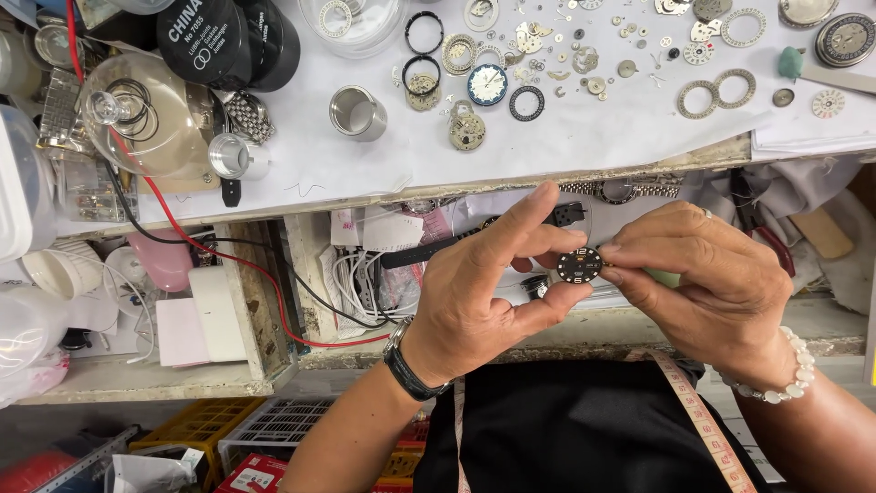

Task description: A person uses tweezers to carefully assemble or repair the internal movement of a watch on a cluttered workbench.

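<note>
Pinching small round black watch dial [579, 265], pale hour markers, between left hand [474, 292], right hand [707, 278].

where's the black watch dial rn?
Head view, right of centre: the black watch dial is pinched between the left hand and the right hand, below the white worktop's front edge.

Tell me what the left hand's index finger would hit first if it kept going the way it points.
Probably the small black plug just beyond the left hand fingertip, though depth is unclear and it may pass above it.
</note>
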